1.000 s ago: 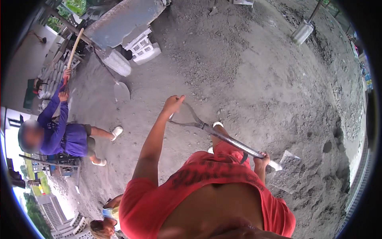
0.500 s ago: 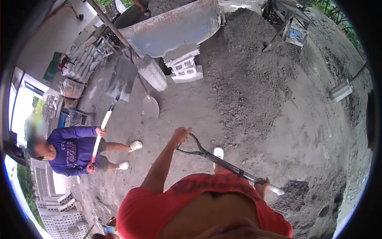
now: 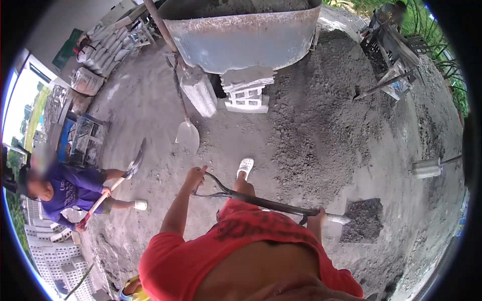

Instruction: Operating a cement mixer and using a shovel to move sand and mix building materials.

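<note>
A long-handled shovel [image 3: 271,203] lies across the front of my body. My left hand [image 3: 196,176] is closed round the grip at its split handle end. Farther down, my right hand [image 3: 316,219] wraps the shaft close to the pale socket. The wide square blade at my right bears a load of dark grey gravelly material [image 3: 362,220], which hides most of the metal. Whether the blade touches the ground cannot be made out.
A big metal trough [image 3: 241,45] stands ahead on concrete blocks [image 3: 247,98], with a gravel heap [image 3: 321,125] to its right. Another shovel [image 3: 188,135] rests before it. At left a co-worker in purple [image 3: 75,188] holds a shovel. Another person [image 3: 384,15] is at far right.
My shovel and both hands have shifted left and a little up in view; the loaded blade now shows more fully. The co-worker's shovel has swung down toward the ground.
</note>
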The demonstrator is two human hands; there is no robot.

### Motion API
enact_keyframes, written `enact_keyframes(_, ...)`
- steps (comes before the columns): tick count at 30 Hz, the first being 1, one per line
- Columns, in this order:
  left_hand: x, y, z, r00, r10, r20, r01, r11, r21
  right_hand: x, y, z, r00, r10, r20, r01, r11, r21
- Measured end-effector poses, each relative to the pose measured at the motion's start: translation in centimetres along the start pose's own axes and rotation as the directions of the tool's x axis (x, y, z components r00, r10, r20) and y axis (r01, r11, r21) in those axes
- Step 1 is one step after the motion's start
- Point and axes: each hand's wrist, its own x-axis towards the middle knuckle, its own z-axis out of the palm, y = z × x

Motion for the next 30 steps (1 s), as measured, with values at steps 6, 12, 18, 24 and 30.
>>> enact_keyframes(6, 9.8, 0.2, -4.6, 0.983, -0.184, -0.002, 0.177, 0.952, -0.249, -5.0, -0.3, 25.8, 0.983, -0.090, 0.161, 0.093, 0.996, -0.015)
enact_keyframes(12, 16.8, 4.2, -7.3, 0.914, -0.323, 0.244, 0.405, 0.723, -0.560, -11.2, 0.6, 56.0, 0.851, -0.108, 0.513, 0.217, 0.964, -0.156)
enact_keyframes(18, 22.0, 10.3, -4.7, 0.680, -0.207, 0.704, 0.553, 0.775, -0.306, -20.7, 7.7, 78.9, 0.618, -0.231, 0.751, 0.588, 0.770, -0.247)
enact_keyframes(24, 27.2, 6.8, -8.5, 0.772, -0.267, 0.577, 0.614, 0.547, -0.569, -19.1, 11.3, 79.6, 0.599, -0.078, 0.797, 0.429, 0.872, -0.237)
enact_keyframes(30, 27.5, 3.6, -17.2, 0.881, -0.407, 0.243, 0.444, 0.531, -0.721, -13.1, 11.3, 65.4, 0.832, 0.032, 0.554, 0.046, 0.991, -0.127)
